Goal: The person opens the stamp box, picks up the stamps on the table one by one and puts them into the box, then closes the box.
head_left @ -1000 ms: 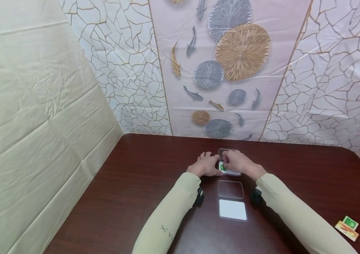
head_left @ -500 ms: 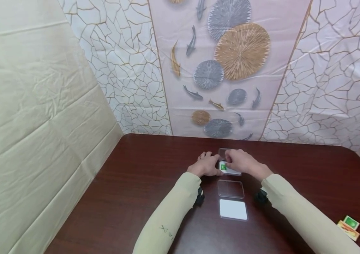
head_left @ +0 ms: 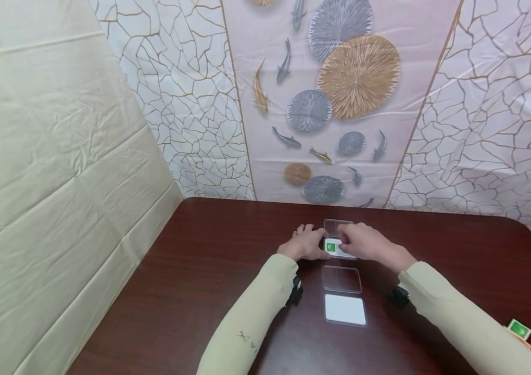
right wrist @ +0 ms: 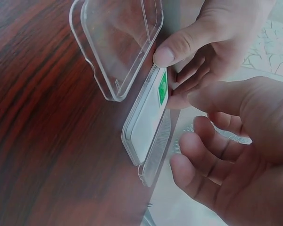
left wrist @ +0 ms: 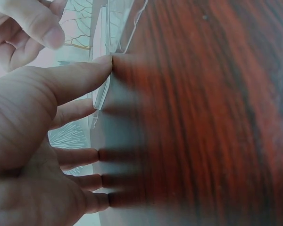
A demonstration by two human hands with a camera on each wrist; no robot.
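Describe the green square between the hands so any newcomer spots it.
Near the far edge of the dark table, find the left hand and right hand. Between them lies a white panel, with the green square toward its left end. Unlike the other green square beside the right sleeve, this one lies on white.

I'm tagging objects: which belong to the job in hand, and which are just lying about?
Seemingly in use:
left hand
right hand
far white panel
green tile on it
far clear lid

Apparently lying about:
near clear lid
near white panel
loose green square
orange piece, mostly hidden
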